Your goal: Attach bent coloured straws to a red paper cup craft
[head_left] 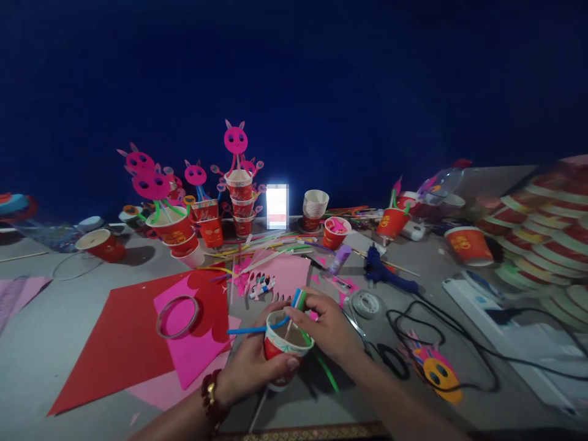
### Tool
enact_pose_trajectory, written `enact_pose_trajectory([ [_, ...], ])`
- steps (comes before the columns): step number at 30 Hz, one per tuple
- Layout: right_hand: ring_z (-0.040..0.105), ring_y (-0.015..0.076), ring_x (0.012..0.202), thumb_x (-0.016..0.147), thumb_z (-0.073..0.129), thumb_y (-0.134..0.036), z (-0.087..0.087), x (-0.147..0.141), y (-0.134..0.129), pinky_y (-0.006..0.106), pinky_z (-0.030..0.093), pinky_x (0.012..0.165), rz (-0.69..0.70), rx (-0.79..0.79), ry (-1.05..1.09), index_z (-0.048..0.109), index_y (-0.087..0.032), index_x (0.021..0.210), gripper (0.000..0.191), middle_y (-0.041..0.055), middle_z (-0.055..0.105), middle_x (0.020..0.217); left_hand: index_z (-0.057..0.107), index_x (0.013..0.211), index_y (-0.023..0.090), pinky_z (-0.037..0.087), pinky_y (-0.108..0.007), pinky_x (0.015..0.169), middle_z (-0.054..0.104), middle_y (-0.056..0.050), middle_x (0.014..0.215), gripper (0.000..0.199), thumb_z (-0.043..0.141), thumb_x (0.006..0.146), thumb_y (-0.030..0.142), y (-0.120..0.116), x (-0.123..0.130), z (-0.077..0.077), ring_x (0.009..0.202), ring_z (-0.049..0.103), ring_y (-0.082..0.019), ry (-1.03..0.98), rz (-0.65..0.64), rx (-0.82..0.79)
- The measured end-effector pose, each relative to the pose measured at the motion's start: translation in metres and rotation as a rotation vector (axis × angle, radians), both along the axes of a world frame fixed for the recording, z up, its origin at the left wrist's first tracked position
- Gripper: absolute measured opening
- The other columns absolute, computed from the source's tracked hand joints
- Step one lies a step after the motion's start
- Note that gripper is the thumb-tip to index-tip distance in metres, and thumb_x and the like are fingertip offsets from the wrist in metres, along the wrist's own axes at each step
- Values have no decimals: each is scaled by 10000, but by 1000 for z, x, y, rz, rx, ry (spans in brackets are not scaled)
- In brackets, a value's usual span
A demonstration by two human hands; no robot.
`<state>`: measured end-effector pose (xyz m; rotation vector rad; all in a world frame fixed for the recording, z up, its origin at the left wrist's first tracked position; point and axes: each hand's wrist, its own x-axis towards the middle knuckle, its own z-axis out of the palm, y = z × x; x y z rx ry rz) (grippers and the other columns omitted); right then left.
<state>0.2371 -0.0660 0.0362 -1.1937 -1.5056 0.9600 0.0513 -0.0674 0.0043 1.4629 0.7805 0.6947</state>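
My left hand [252, 358] is wrapped round a red paper cup [274, 349] with a white inside, its mouth tipped up towards me. Over the cup's mouth, my right hand [328, 321] pinches a blue straw [250, 331] and a green straw [302, 299] together. The blue one bends and sticks out left past the rim. A green length [326, 372] runs out on the cup's right side. Inside the cup shows a thin pale stick [289, 331]; what it joins is hidden by my fingers.
Pink-faced cup figures [236, 141] stand at the back left. Red card [110, 337] and a tape roll [178, 316] lie left. A blue glue gun [386, 274], black cord [427, 306], scissors [390, 360] and a white power strip [487, 324] lie right, near stacked cups [537, 226].
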Motion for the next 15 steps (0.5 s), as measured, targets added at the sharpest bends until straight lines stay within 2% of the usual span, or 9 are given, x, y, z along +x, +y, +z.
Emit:
enact_pose_trajectory([
  [3, 544, 161, 709, 910, 629, -407, 1, 1, 1, 269, 429, 668, 32, -45, 25, 615, -182, 668, 331, 0, 569, 729, 511, 1419, 196, 432, -462, 1095, 679, -130, 1286, 809, 707, 763, 628, 2, -1, -1, 1231, 591, -339, -34, -27, -21],
  [6, 511, 153, 679, 949, 567, -440, 2, 3, 2, 265, 425, 652, 53, -52, 45, 584, -184, 640, 401, -14, 517, 685, 478, 1445, 197, 402, -476, 1109, 649, -137, 1324, 864, 684, 755, 675, 2, -4, -4, 1221, 591, -346, -53, -53, -11],
  [9, 510, 154, 698, 930, 591, -464, 3, 3, 2, 262, 423, 658, 60, -47, 48, 570, -186, 642, 401, -14, 513, 704, 416, 1486, 205, 362, -500, 1129, 611, -147, 1362, 954, 712, 718, 689, 1, -7, -9, 1263, 550, -363, -38, -85, -7],
  [15, 531, 161, 737, 883, 657, -488, -6, 5, 5, 257, 437, 667, 62, -109, 96, 626, -178, 717, 353, 0, 568, 766, 295, 1545, 236, 314, -526, 1160, 547, -154, 1417, 1115, 800, 639, 644, 10, -14, -14, 1368, 443, -383, 22, -266, 46],
])
